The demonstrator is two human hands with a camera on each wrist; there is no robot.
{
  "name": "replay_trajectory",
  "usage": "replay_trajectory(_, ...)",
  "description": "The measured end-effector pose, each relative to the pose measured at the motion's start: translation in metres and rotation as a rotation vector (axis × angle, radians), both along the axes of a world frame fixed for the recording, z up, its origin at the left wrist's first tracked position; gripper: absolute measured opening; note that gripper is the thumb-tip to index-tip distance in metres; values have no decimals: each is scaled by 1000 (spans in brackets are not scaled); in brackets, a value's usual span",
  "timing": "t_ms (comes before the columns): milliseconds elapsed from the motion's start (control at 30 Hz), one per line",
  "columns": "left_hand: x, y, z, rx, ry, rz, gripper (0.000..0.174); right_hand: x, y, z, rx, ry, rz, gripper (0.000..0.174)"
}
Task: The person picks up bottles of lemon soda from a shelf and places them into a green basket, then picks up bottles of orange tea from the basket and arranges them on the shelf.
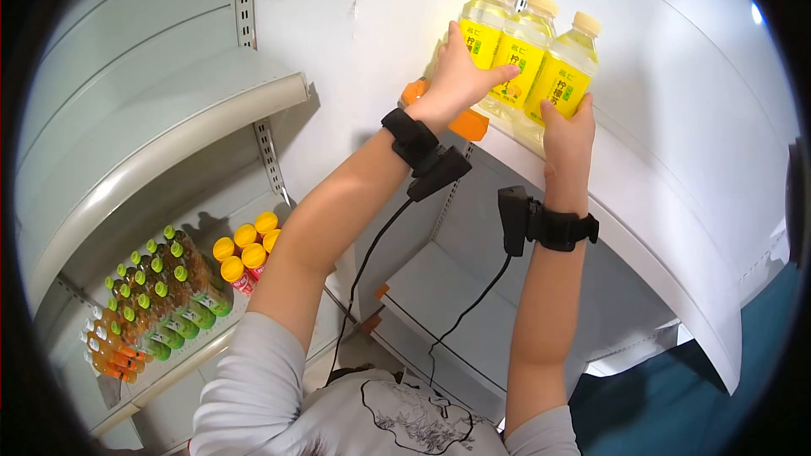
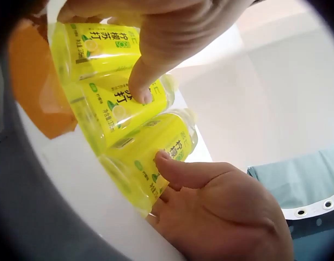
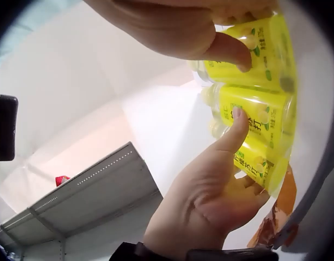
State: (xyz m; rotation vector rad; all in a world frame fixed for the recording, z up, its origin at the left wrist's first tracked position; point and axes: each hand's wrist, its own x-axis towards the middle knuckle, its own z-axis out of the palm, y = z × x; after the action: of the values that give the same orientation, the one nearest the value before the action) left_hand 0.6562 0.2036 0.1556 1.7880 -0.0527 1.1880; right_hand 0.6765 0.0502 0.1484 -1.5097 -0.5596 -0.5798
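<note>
Three clear bottles with yellow labels and pale caps stand side by side at the upper shelf's front: left bottle (image 1: 483,40), middle bottle (image 1: 528,51), right bottle (image 1: 564,76). My left hand (image 1: 456,80) grips the row from the left, its thumb lying across the middle bottle's label. From the other side my right hand (image 1: 568,139) holds the right bottle, thumb on its front. Both wrist views show the bottles touching one another between my left hand (image 2: 183,35) and my right hand (image 3: 172,27). Fingers behind the bottles are partly hidden.
Orange pieces (image 1: 470,125) sit at the shelf edge beside the left bottle. Lower left, a shelf holds green-capped bottles (image 1: 160,287), orange drinks (image 1: 110,342) and yellow-lidded containers (image 1: 254,255). The curved shelf edge (image 1: 650,249) runs below my right hand. Black cables hang from both wrists.
</note>
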Motion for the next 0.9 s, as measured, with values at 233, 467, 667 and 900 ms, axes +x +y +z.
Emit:
replay_trajectory(233,-8,2,-2,2,11,-110,95,10,-1,-1,-47,16,24,55)
replay_trajectory(467,-13,-3,-2,21,45,-35,95,-8,-3,7,-76,55,3,43)
replay_trajectory(667,-33,-9,-13,-11,-3,-26,62,-25,-13,-7,183,-133,20,35)
replay_trajectory(900,-165,-39,-145,-775,-6,-106,26,-111,-28,-61,462,208,394,23)
